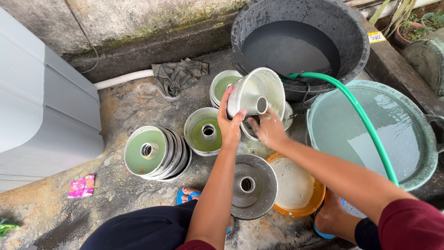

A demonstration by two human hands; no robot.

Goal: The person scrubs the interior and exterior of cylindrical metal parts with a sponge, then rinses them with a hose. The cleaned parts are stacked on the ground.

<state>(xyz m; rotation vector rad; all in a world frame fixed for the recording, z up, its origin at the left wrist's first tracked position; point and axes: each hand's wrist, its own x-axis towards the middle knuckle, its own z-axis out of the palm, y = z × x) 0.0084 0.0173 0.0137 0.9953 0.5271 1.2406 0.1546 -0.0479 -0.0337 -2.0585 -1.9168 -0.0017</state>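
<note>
Beside the black tub (pixel 356 41) and green basin (pixel 416 171) of water, we are mid-wash, it seems: our left hand (pixel 230 121) grips the ring-shaped cake tin (pixel 257 94) by its rim, tilted above the ground, while our soapy right hand (pixel 268 129), fingers loosely curled, rubs below it. Next likely needs rinsing water.

Light: I see soft, even daylight, bright, no harsh sun.
Shadows: faint and diffuse under the stacked pans (pixel 157 153).
Glare: pale sky reflection on the water in the green basin (pixel 428 139).
Sharpness: crisp centre; slight motion blur on my right hand (pixel 268 129).
Edges: wide-angle bending at the corners.
</note>
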